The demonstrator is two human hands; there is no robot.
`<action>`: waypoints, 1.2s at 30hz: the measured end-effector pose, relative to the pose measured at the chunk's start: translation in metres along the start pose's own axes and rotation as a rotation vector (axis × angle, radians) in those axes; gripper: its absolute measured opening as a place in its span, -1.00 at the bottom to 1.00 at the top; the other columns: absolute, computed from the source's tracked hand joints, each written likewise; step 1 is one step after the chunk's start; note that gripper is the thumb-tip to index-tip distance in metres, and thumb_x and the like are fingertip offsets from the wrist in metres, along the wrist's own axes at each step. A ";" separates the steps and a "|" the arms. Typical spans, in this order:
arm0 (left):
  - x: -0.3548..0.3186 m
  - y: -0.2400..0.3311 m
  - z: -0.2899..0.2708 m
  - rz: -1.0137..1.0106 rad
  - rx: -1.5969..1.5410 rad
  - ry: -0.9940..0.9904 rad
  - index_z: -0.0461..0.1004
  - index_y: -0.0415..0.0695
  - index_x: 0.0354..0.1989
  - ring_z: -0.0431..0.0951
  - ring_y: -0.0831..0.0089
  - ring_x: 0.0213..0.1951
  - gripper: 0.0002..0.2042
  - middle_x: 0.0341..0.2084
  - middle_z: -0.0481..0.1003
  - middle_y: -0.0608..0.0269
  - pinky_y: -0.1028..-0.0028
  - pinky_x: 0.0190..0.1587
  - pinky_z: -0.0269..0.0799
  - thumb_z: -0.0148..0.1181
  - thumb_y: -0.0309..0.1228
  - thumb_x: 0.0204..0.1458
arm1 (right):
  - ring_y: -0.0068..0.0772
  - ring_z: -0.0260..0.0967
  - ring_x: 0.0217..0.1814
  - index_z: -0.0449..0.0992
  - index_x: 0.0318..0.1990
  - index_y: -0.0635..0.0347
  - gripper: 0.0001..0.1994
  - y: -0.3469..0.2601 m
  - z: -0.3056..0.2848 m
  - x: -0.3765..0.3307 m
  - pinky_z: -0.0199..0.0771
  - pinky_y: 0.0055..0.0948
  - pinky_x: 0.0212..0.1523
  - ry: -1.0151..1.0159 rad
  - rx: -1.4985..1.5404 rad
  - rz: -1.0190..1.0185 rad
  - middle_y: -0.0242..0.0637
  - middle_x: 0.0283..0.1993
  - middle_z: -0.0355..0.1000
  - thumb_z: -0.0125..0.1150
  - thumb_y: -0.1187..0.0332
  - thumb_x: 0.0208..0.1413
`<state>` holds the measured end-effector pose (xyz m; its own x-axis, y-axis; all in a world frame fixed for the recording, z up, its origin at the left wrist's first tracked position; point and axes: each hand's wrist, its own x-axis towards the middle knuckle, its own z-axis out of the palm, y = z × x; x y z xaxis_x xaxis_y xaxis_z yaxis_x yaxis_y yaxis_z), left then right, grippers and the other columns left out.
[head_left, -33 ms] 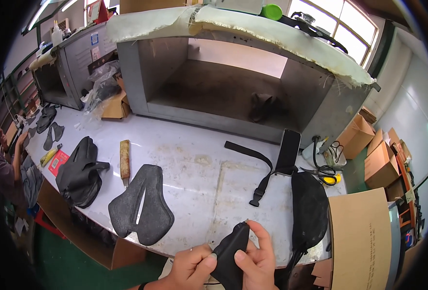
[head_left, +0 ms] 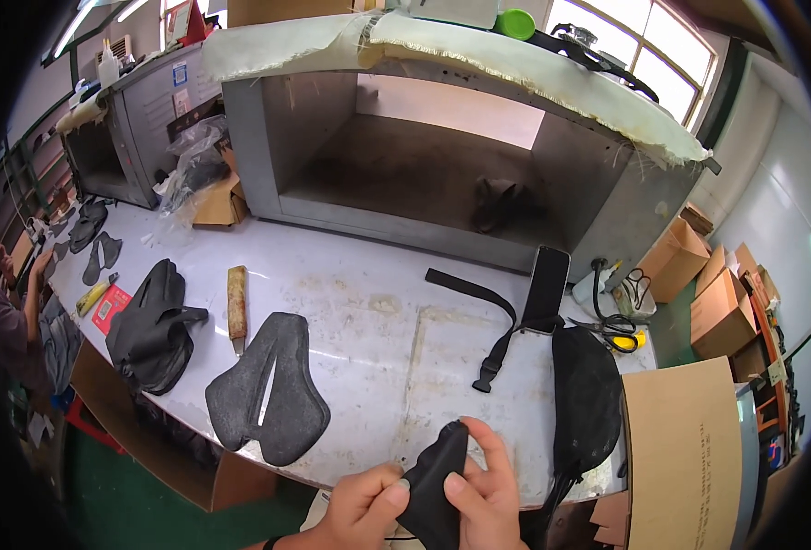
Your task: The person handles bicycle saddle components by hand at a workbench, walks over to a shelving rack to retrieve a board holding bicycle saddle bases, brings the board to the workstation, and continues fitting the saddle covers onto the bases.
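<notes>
Both hands pinch a black pad [head_left: 433,490] at the table's [head_left: 378,330] near edge. The left hand [head_left: 359,509] curls its fingers onto the lower part; the right hand [head_left: 483,500] presses thumb and forefinger against its side. The pad stands upright, its narrow end pointing away from the person.

Brown cardboard boxes [head_left: 710,291] stacked right; red card [head_left: 111,308] left.
</notes>
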<state>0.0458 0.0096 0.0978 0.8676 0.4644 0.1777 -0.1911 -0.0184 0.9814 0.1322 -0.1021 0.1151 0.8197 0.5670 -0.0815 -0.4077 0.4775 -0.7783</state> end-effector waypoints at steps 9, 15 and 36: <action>0.011 0.017 0.006 -0.164 -0.145 -0.115 0.48 -0.25 -0.37 0.37 0.71 -0.47 -0.75 -0.57 0.44 0.40 0.63 -0.46 0.22 0.06 -0.34 0.29 | -0.43 0.47 -0.12 0.06 0.38 0.15 -0.45 -0.004 0.008 0.008 0.53 -0.46 -0.10 0.068 0.021 -0.046 -0.18 -0.05 0.46 0.09 0.48 0.28; 0.009 -0.006 0.045 0.056 -0.226 0.200 0.51 -0.25 -0.33 0.43 0.64 -0.53 -0.72 -0.56 0.47 0.28 0.66 -0.48 0.27 0.09 -0.25 0.27 | -0.34 0.48 -0.08 0.07 0.39 0.09 -0.47 -0.007 0.001 0.031 0.58 -0.33 -0.12 0.103 0.112 0.237 -0.15 0.02 0.42 0.02 0.45 0.30; -0.002 -0.015 0.011 -0.966 -0.541 -0.017 0.26 -0.19 -0.39 0.29 0.59 -0.56 -0.52 -0.56 0.33 0.25 0.57 -0.44 0.25 -0.38 -0.05 0.39 | -0.52 -0.03 -0.65 0.19 0.26 0.05 -0.20 -0.020 -0.050 0.033 0.00 -0.39 -0.44 -0.616 0.876 0.204 -0.45 -0.58 0.04 -0.33 -0.45 0.18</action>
<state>0.0515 -0.0006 0.0839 0.7649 0.0625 -0.6411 0.3983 0.7363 0.5470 0.1877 -0.1267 0.0968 0.4616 0.8121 0.3569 -0.8583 0.5106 -0.0518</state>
